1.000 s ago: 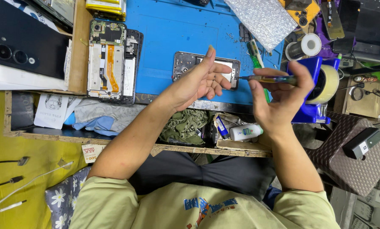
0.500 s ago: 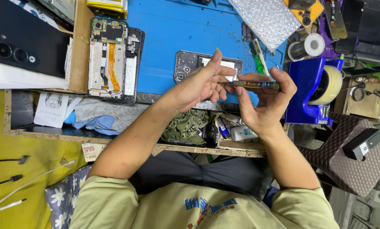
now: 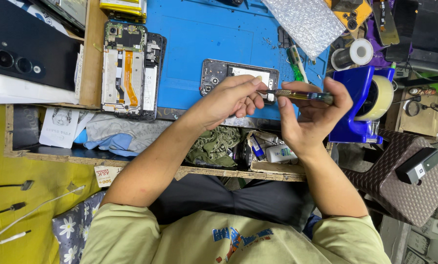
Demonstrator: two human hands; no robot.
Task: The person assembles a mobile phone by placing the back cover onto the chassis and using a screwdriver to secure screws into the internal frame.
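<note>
Head view: the right hand [image 3: 311,115] pinches a slim screwdriver [image 3: 297,95] with an amber-and-dark handle, held level above the blue mat's [image 3: 199,44] near edge. The left hand's [image 3: 228,100] fingers close on its tip, over an opened phone [image 3: 238,78].

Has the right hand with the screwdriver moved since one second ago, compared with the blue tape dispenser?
Yes. The right hand with the screwdriver has shifted left, away from the blue tape dispenser, toward the left hand.
</note>
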